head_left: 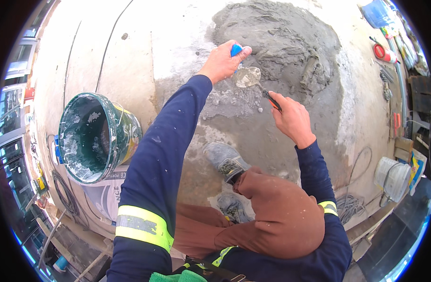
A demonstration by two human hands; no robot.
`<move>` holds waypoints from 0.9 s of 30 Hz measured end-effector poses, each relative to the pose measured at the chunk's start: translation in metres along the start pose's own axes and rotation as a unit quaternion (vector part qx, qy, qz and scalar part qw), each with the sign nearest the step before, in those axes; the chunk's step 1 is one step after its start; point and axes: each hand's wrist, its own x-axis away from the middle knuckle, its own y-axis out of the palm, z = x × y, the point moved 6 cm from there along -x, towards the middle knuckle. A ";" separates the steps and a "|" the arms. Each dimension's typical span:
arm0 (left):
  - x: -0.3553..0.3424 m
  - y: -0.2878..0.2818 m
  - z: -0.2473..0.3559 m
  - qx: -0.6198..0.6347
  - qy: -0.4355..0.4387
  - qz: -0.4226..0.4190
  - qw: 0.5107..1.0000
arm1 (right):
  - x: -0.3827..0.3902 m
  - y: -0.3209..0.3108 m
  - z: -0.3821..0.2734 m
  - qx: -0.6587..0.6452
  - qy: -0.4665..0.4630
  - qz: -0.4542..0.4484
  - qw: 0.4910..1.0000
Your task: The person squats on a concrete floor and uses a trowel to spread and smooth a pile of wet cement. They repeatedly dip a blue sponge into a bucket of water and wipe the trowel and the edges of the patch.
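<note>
A wide heap of wet grey mortar (281, 37) is spread over the floor in front of me. My left hand (221, 62) is closed around the blue handle (236, 50) of a tool; the rest of that tool is mostly hidden, so I cannot tell its kind. In my right hand (293, 118) is a small trowel (248, 77) with a black and orange handle. Its mortar-smeared blade points toward my left hand, just below the blue handle, over the near side of the heap. Whether the two tools touch, I cannot tell.
To the left stands a green bucket (115, 127), smeared inside, beside a printed bag (102, 197). My shoe (225, 159) is at the mortar's near edge. On the right are a whitish bucket (392, 176), coiled cable (351, 207) and a red cylindrical item (385, 53).
</note>
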 end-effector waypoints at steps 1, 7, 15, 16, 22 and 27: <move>0.000 0.003 0.000 0.013 0.003 -0.004 1.000 | 0.000 0.000 0.002 -0.003 0.006 -0.001 1.000; -0.002 0.005 0.001 0.048 -0.028 0.003 0.998 | 0.004 0.009 0.012 -0.027 0.016 0.009 0.999; -0.005 0.020 0.003 0.054 -0.060 0.107 0.991 | 0.007 0.013 0.010 -0.063 0.046 -0.009 0.997; -0.002 0.022 0.006 0.042 -0.056 0.116 0.991 | 0.006 0.013 0.009 -0.071 0.045 -0.009 0.996; 0.004 0.031 0.011 0.097 -0.047 0.123 0.987 | 0.001 0.010 0.007 -0.069 0.051 -0.016 0.996; 0.014 0.017 -0.006 0.150 -0.037 0.153 0.976 | -0.002 0.015 -0.008 -0.080 0.045 -0.020 0.996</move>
